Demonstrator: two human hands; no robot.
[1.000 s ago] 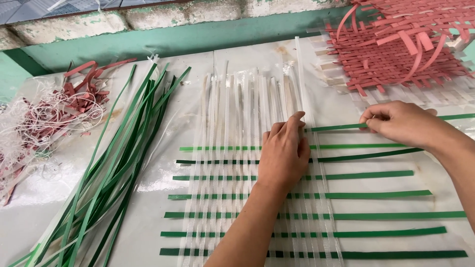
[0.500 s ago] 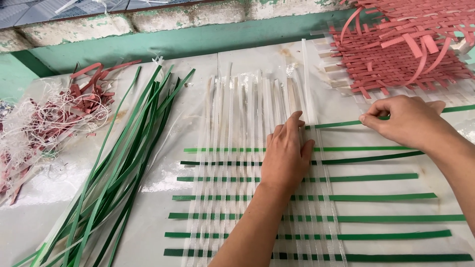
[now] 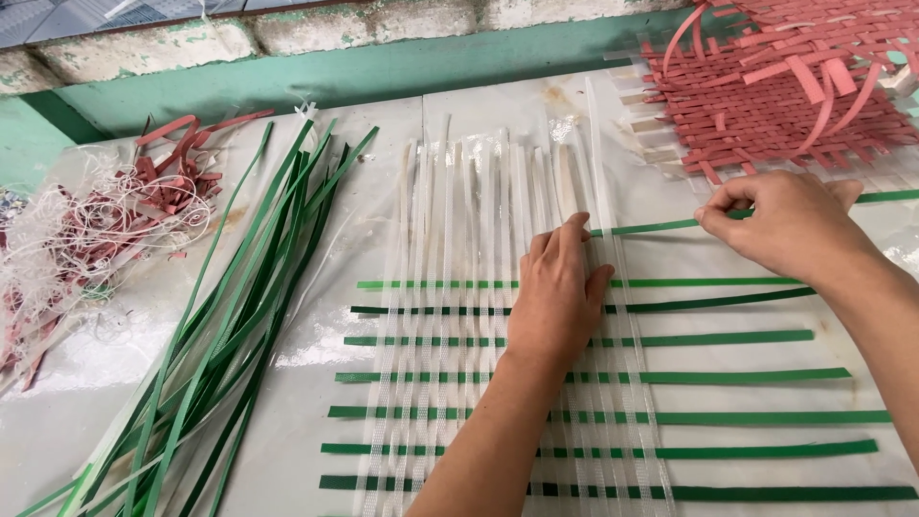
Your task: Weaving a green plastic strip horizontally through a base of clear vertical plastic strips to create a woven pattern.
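At 9 o'clock lies a tangle of red offcuts and white threads [image 3: 86,230], then a loose sheaf of long, flat, glossy green straps [image 3: 230,325] fanned across the pale plastic-covered table [image 3: 316,191]. At centre, translucent mesh-textured white strips [image 3: 450,287] cross horizontal green bands; the left hand [image 3: 558,297] presses flat on them, fingers together. At 2 o'clock the right hand [image 3: 790,225] pinches the top green strap [image 3: 661,227], below a stiff red woven mat [image 3: 775,86].

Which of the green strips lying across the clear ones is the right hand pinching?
The topmost green strip, the one farthest from the person. The right hand pinches it, and its tip reaches only to the left hand's fingertips. The lower strips lie untouched by that hand.
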